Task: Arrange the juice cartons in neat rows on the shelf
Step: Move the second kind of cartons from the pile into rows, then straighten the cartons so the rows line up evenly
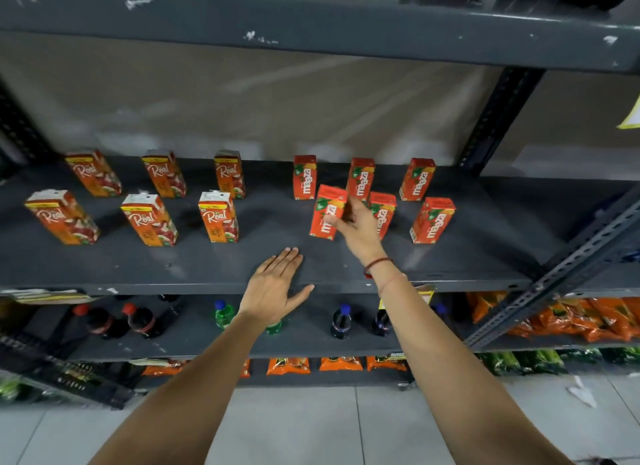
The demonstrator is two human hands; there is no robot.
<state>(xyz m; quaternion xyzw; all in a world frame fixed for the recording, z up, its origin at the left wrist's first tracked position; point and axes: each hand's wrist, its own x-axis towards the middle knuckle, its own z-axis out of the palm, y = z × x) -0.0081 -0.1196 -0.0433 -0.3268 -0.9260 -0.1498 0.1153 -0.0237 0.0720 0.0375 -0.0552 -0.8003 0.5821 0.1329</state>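
Observation:
On the dark grey shelf (242, 267), several orange "Real" cartons (219, 217) stand in two rows on the left. Several red "Maaza" cartons (419, 180) stand in two rows on the right. My right hand (356, 227) grips one Maaza carton (327, 211) in the front row, thumb on its face, and the carton tilts slightly. Behind my hand another front-row Maaza carton (382, 213) is partly hidden. My left hand (275, 286) lies flat and open on the shelf's front edge, holding nothing.
A shelf board (311, 25) runs overhead. Below, the lower shelf holds cola bottles (140, 321), a green bottle (223, 314) and dark bottles (341, 321). Orange snack packs (571, 317) lie lower right. A slanted steel upright (568, 274) crosses at right. Tiled floor lies beneath.

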